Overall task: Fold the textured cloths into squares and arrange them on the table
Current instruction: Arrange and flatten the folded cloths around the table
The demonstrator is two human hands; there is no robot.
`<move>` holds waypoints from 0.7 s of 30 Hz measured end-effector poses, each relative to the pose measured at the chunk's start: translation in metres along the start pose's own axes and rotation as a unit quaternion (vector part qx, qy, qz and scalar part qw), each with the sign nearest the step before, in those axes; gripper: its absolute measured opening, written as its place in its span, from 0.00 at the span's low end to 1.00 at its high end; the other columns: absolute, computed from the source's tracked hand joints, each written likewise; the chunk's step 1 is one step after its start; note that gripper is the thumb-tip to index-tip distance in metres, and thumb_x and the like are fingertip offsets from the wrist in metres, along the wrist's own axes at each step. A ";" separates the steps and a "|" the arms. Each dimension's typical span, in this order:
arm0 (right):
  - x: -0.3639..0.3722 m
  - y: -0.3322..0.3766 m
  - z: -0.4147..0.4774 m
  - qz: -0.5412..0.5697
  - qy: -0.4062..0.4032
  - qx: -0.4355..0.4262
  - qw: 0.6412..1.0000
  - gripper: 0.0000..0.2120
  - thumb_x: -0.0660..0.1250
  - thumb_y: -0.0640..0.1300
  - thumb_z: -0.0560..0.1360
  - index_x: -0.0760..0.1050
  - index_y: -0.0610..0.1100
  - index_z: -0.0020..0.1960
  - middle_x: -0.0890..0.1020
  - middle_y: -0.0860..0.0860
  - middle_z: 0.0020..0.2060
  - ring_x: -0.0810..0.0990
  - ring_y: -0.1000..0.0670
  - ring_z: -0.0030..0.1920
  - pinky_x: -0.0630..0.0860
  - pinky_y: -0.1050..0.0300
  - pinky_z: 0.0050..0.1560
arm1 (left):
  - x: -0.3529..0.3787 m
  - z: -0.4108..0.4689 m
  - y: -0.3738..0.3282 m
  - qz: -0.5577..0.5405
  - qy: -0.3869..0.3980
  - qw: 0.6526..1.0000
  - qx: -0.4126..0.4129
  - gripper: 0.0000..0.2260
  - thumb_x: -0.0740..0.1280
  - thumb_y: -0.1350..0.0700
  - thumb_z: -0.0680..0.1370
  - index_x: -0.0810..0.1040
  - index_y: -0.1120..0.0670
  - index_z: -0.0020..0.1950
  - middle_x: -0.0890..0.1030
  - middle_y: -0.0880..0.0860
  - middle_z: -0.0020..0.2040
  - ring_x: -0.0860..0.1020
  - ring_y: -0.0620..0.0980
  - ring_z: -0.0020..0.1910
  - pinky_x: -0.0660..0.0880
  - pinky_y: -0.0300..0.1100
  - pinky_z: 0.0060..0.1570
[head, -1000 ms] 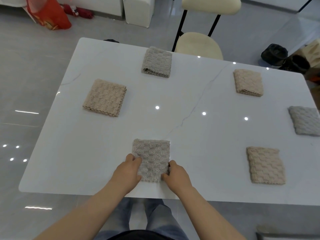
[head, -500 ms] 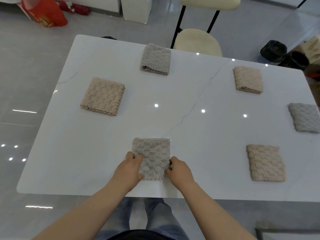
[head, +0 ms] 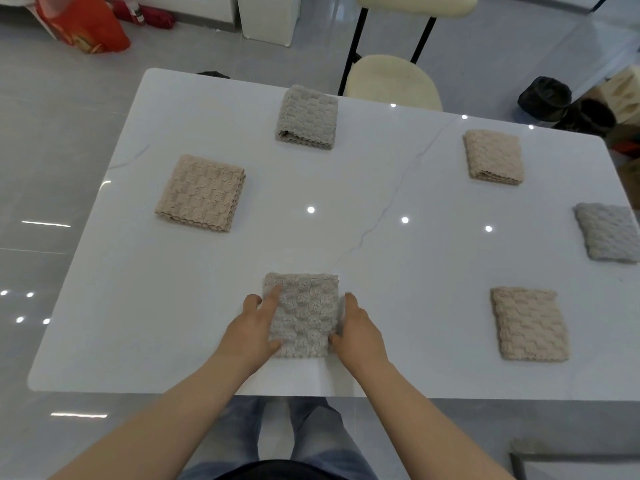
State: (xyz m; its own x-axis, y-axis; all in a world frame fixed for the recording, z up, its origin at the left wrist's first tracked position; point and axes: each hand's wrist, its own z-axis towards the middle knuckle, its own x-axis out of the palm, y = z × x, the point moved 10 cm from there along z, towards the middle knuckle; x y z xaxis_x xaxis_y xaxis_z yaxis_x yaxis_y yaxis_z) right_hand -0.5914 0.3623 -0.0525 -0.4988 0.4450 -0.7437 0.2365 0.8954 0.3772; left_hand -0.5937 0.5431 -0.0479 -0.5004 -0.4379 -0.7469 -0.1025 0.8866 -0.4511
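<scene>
Cloths in all: six folded textured squares on the white marble-look table (head: 398, 306), three grey and three beige.
Grey cloth at the hands: the grey square cloth (head: 304, 313) lies flat between both hands, near the table's front edge.
Left hand (head: 251, 332): mostly open, index finger laid straight on the cloth's left part, thumb at its near edge.
Right hand (head: 360, 332): open, fingers stretched along the cloth's right edge, thumb touching the near right corner.
Other grey: second grey cloth (head: 308, 116) far ahead of the hands; third grey cloth (head: 607, 235) well right of the right hand.
Beige: first beige cloth (head: 201, 192) ahead-left of the left hand; second beige cloth (head: 493, 156) far ahead-right; third beige cloth (head: 528, 323) right of the right hand.
Chairs: one cream padded chair (head: 393, 79) beyond the table.
</scene>
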 end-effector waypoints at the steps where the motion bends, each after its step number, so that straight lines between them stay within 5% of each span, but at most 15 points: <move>1: -0.001 0.003 0.000 -0.007 -0.004 -0.015 1.000 0.33 0.60 0.40 0.76 0.49 0.46 0.77 0.72 0.45 0.53 0.75 0.46 0.41 0.68 0.57 0.35 | 0.000 0.001 0.000 0.008 0.006 1.000 -0.001 0.43 0.70 0.50 0.74 0.42 0.47 0.77 0.63 0.54 0.63 0.74 0.49 0.41 0.72 0.36 0.42; 4: 0.001 0.016 -0.001 -0.038 0.005 -0.066 0.997 0.40 0.59 0.39 0.77 0.35 0.51 0.77 0.67 0.46 0.55 0.74 0.47 0.43 0.71 0.57 0.40 | 0.000 0.004 -0.001 0.022 0.015 1.000 -0.006 0.43 0.70 0.50 0.73 0.43 0.49 0.78 0.63 0.54 0.60 0.72 0.48 0.41 0.72 0.37 0.42; 15: 0.004 0.026 0.008 -0.068 0.066 -0.077 0.993 0.39 0.61 0.38 0.77 0.40 0.47 0.79 0.67 0.43 0.59 0.70 0.47 0.41 0.71 0.56 0.41 | 0.006 0.004 0.005 0.051 0.032 0.998 -0.022 0.43 0.69 0.48 0.74 0.41 0.51 0.78 0.65 0.55 0.59 0.72 0.50 0.41 0.73 0.39 0.43; 21: 0.009 0.025 0.006 -0.062 0.084 -0.062 0.993 0.38 0.59 0.40 0.78 0.39 0.50 0.78 0.69 0.42 0.56 0.69 0.47 0.42 0.69 0.57 0.42 | 0.011 0.004 0.005 0.057 0.044 0.997 -0.024 0.43 0.68 0.48 0.75 0.42 0.52 0.78 0.67 0.57 0.60 0.76 0.53 0.50 0.73 0.41 0.47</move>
State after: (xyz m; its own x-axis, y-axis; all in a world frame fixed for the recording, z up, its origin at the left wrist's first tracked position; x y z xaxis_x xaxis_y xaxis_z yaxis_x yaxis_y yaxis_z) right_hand -0.5848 0.3885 -0.0527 -0.6525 0.3143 -0.6896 0.0653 0.9299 0.3620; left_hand -0.5966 0.5422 -0.0604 -0.5837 -0.3210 -0.7459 -0.0808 0.9370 -0.3400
